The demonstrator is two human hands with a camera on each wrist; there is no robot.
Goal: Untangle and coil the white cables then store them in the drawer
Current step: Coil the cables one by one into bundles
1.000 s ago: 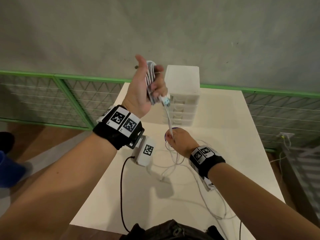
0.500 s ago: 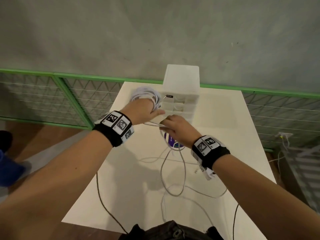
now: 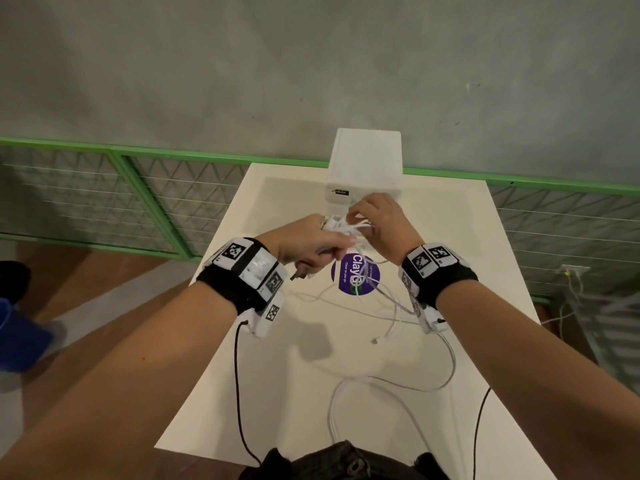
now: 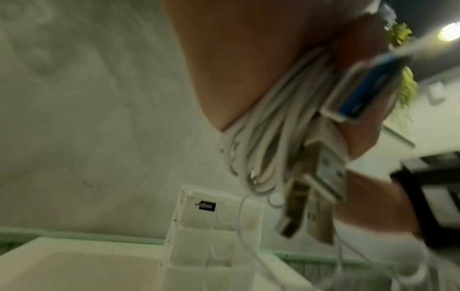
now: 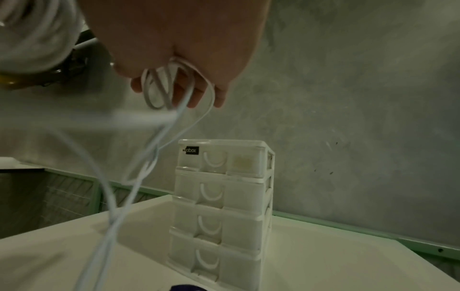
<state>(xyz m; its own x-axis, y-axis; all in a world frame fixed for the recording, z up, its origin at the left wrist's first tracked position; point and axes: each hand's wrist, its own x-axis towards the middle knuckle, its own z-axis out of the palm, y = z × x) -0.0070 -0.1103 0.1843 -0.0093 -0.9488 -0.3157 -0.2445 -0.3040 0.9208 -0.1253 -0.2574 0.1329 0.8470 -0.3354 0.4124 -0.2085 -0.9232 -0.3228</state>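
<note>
Left hand: the left hand [image 3: 311,242] is seen at the centre of the head view, its fingers closed round a coiled bundle [image 4: 263,141] of white cable; several USB plugs [image 4: 311,200] hang below the bundle in the left wrist view.
Right hand: the right hand [image 3: 382,226] is held just right of the left one, with thin loops [image 5: 169,88] of white cable caught in its curled fingers.
Change: a second ago the bundle was raised high, in the upper middle of the frame, while a strand was pulled down by the right hand; now both hands have been brought together low, just in front of the drawer unit [image 3: 365,164].
Drawer unit: all four drawers [image 5: 219,198] are seen shut in the right wrist view.
Loose cables: more white cable [image 3: 388,379] is left trailing over the table [image 3: 242,393], lower centre of the head view, partly across a purple sticker [image 3: 356,275].
Meaning: coiling is judged close to done for this bundle, but storage is not yet begun; a drawer must be opened first, and the trailing strands may snag.
</note>
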